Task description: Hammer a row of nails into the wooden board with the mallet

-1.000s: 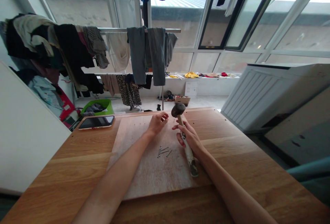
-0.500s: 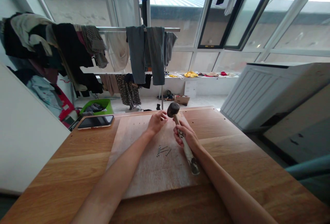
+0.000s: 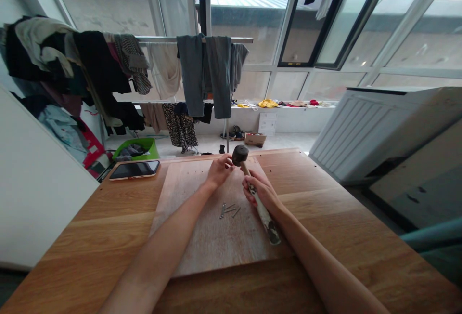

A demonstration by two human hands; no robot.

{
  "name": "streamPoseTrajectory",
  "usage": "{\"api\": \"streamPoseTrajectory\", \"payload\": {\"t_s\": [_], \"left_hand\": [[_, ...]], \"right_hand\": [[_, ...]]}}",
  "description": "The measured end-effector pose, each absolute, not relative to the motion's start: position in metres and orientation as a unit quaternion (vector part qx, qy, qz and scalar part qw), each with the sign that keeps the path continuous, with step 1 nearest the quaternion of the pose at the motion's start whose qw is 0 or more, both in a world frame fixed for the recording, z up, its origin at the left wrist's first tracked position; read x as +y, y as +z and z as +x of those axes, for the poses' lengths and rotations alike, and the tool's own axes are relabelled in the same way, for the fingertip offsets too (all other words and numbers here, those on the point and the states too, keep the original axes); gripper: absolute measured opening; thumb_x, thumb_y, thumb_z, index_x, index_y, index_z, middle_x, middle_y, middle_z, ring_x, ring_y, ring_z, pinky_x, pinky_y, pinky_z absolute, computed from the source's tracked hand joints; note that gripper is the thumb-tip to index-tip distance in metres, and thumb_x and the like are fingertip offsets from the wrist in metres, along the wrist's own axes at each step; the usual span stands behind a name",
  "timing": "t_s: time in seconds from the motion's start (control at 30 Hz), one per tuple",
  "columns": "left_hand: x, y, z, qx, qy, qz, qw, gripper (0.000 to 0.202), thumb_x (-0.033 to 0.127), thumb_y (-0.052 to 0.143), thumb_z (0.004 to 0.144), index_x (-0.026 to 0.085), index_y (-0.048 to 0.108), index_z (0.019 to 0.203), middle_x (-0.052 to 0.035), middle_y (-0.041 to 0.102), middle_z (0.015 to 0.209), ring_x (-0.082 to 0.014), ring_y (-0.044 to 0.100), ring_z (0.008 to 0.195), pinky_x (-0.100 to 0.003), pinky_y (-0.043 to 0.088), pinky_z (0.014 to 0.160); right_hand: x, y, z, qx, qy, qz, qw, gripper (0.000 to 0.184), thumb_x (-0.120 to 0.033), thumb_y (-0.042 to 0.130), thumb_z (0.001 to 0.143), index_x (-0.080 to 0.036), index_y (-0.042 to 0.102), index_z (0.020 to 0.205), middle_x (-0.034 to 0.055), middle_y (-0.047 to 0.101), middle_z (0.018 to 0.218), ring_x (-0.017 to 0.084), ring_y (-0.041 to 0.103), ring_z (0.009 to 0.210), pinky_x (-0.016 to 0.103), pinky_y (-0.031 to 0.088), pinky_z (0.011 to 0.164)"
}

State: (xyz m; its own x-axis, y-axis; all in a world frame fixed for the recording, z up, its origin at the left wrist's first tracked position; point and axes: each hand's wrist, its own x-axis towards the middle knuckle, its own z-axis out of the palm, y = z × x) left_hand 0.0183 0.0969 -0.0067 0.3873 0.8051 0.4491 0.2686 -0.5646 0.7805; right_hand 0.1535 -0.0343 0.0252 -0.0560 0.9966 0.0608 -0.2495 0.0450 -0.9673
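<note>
My right hand (image 3: 260,188) is wrapped round the paint-worn handle of a mallet (image 3: 239,154). Its dark, rounded head is raised beside the fingertips of my left hand (image 3: 218,170). That hand is over the far part of a pale wooden board (image 3: 202,237), its thumb and fingers drawn together. Whatever they pinch, if anything, is too small and hidden to make out. Several loose metal nails (image 3: 228,210) lie in a small group on the board, between my two forearms.
The board lies on a wooden table (image 3: 86,237). A phone (image 3: 134,170) rests at the table's far left. Beyond are a drying rack with clothes (image 3: 189,75), a green basin (image 3: 153,149) and a cardboard box (image 3: 254,139). A white ribbed cabinet (image 3: 346,136) stands to the right.
The mallet's head has shifted very slightly left and up beside my left hand. My left hand and the nails stay practically where they were.
</note>
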Motion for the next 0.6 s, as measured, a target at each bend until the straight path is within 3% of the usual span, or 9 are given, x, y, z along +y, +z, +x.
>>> {"api": "streamPoseTrajectory", "payload": {"t_s": [0.4, 0.6], "left_hand": [[0.0995, -0.0092, 0.0176, 0.328, 0.437, 0.779, 0.307, 0.036, 0.001, 0.065, 0.074, 0.020, 0.062, 0.104, 0.0003, 0.074, 0.080, -0.0135, 0.069, 0.071, -0.022, 0.053, 0.065], [0.0961, -0.0085, 0.0198, 0.361, 0.422, 0.778, 0.294, 0.037, 0.014, 0.072, 0.073, 0.020, 0.058, 0.108, 0.0003, 0.069, 0.087, -0.0098, 0.062, 0.061, -0.022, 0.051, 0.062]], "right_hand": [[-0.0346, 0.0236, 0.1532, -0.462, 0.575, -0.399, 0.544, 0.030, -0.042, 0.064, 0.080, -0.022, 0.050, 0.098, -0.0078, 0.054, 0.068, 0.006, 0.044, 0.033, 0.019, 0.029, 0.025], [-0.0331, 0.0199, 0.1556, -0.466, 0.565, -0.381, 0.564, 0.027, -0.042, 0.062, 0.084, -0.022, 0.051, 0.097, -0.0076, 0.053, 0.068, 0.006, 0.043, 0.033, 0.018, 0.029, 0.025]]}}
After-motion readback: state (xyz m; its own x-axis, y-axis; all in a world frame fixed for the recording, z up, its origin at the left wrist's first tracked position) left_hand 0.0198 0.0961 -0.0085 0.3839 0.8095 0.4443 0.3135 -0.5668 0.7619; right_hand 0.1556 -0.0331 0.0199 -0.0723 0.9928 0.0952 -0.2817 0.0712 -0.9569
